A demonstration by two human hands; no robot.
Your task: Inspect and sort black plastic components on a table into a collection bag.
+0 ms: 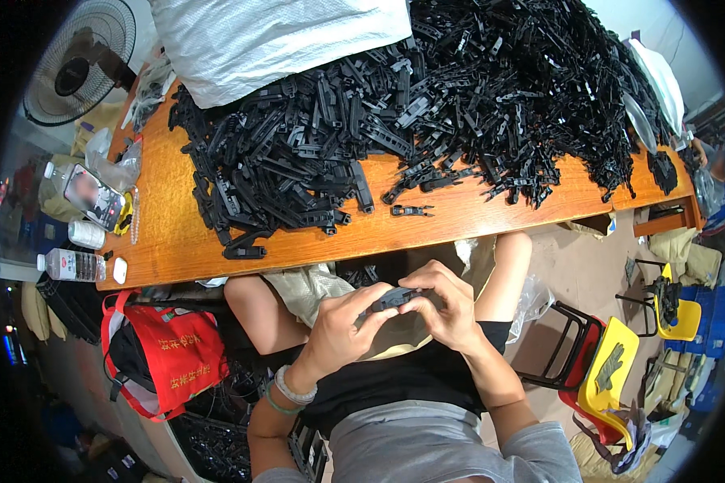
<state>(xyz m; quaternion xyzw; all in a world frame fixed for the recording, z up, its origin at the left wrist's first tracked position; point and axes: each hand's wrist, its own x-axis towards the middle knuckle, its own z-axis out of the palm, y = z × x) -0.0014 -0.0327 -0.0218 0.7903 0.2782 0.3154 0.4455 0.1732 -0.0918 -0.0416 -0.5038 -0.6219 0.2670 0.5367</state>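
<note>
Above my lap, both hands are closed on a small black plastic part [390,300]. My left hand [340,332] pinches its left end between thumb and fingers. At the other end, the thumb and fingers of my right hand [447,307] grip it, hiding some of its shape. Just beyond the hands, an open pale woven sack [302,291] lies between my knees, with dark pieces showing near it. On the wooden table [298,251] ahead, a heap of long black plastic parts [298,153] lies at the left, and a heap of smaller black clips [532,105] spreads to the right.
A white woven sack [282,48] covers part of the heap. At the table's left stand a phone [93,197], a bottle [71,265] and a fan [80,64]. A red bag [165,354] sits at my left, a yellow chair [608,370] with a glove at my right.
</note>
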